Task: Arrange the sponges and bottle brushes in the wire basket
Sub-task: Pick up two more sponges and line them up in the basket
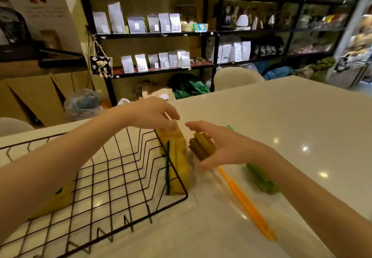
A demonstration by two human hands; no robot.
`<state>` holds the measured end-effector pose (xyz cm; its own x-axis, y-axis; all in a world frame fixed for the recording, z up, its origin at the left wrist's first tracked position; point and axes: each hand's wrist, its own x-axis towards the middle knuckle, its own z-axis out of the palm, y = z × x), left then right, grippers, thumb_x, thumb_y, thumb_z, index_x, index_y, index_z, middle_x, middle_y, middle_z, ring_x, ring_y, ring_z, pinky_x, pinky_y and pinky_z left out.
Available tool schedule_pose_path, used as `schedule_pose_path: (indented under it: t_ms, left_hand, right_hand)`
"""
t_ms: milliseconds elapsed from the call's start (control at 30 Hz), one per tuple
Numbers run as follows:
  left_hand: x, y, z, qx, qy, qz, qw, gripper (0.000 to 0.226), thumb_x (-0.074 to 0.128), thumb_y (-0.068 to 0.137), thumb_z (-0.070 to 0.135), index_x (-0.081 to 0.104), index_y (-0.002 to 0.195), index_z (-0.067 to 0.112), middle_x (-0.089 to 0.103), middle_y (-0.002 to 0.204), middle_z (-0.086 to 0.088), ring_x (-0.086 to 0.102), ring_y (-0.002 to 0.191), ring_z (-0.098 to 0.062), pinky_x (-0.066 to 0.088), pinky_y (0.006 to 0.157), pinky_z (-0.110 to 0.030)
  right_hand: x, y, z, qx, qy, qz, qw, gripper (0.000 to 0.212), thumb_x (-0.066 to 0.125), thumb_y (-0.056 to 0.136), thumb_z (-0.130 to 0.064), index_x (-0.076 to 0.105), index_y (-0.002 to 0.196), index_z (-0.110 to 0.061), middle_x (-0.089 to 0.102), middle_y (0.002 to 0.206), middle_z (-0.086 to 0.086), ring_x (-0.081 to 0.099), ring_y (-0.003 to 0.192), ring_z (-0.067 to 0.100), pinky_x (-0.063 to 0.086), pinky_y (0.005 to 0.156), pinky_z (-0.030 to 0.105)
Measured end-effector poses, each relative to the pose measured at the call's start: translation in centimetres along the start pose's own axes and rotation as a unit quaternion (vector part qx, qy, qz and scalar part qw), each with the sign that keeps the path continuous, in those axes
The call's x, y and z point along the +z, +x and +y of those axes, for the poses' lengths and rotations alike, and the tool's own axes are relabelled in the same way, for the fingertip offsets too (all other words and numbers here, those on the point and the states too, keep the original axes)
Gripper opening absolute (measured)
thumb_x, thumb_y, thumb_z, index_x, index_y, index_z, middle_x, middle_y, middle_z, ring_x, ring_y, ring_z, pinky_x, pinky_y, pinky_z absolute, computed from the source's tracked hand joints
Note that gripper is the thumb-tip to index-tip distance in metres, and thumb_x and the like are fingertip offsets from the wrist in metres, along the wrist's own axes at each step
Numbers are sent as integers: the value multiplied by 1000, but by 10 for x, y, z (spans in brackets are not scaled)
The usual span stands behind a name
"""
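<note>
Black wire basket (112, 177) holds yellow sponges (178, 161) on edge against its right wall, orange-handled bottle brush (244, 201) just right of it, green brush (261, 178) further right.

Sponges (177, 163) in basket (112, 177), brush (244, 203) right.

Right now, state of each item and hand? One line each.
wire basket: upright on the table, open top.
yellow sponges: standing on edge inside the basket's right wall.
left hand: fingers touching the top of the sponges.
right hand: closed on the orange bottle brush head.
orange bottle brush: handle resting on the table.
green bottle brush: lying on the table, untouched.
</note>
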<state>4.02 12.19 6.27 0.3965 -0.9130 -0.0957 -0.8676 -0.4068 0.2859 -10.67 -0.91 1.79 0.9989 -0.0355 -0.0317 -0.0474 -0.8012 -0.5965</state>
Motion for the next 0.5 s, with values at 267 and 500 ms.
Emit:
schedule_pose_path:
  t_ms: [267,500]
  left_hand:
    - [37,28,-9,-11,54,11,998,53,52,88,29,37,137,18,33,149,-3,29,136,-18,24,110,-31]
    - [34,46,-24,-55,84,-26,995,64,56,85,38,31,140,17,34,148,-6,31,134,-23,27,109,-34]
  right_hand:
    - [38,-4,12,-22,40,23,999,110,80,60,-43,5,140,-37,24,138,-17,26,125,2,29,103,22]
    - [44,6,13,-31,-24,21,999,112,75,61,-48,1,143,-30,19,150,-6,22,133,11,27,110,31]
